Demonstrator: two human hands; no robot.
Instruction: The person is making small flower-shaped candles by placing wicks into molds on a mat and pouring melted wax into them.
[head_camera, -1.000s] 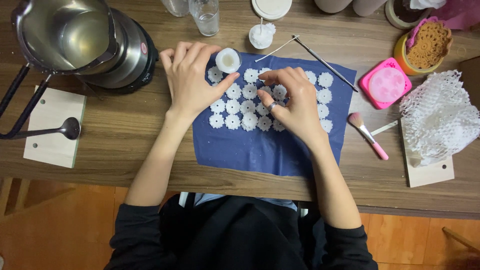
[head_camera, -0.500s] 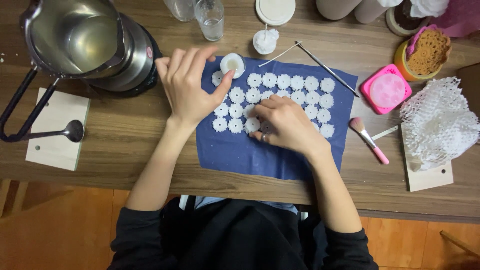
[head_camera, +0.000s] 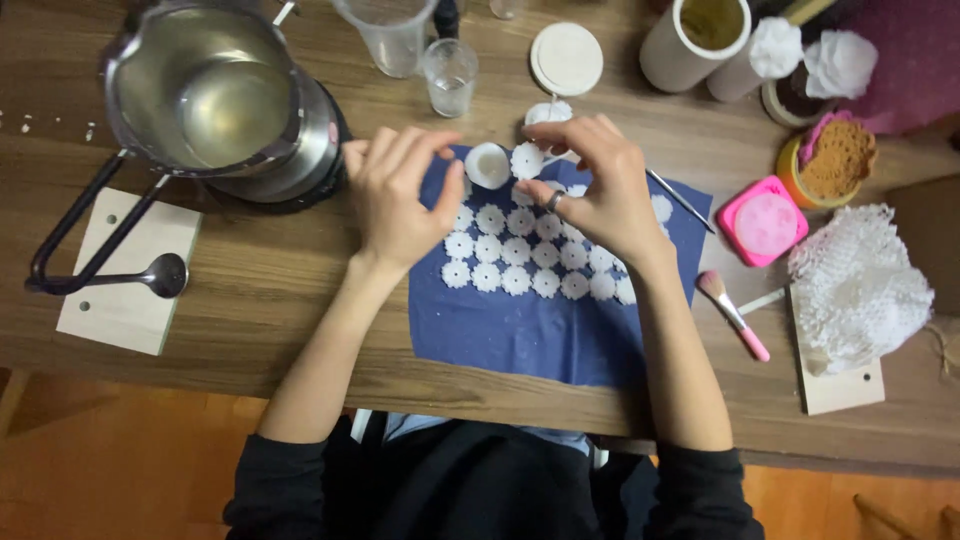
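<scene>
Head view. Blue cloth (head_camera: 520, 335) at frame centre carries rows of white flower pieces (head_camera: 517, 251); its lower part is bare, so the layout looks partly done. Right hand (head_camera: 600, 195) pinches one flower piece (head_camera: 526, 160) at the cloth's upper edge, beside a small white cup (head_camera: 488, 165). Left hand (head_camera: 398, 195) hovers half-curled, empty, near the cup. Packages: tan tube (head_camera: 695, 40) upper right, pink square box (head_camera: 765, 220) right, round white lid (head_camera: 566, 58) top centre. Labels not legible.
</scene>
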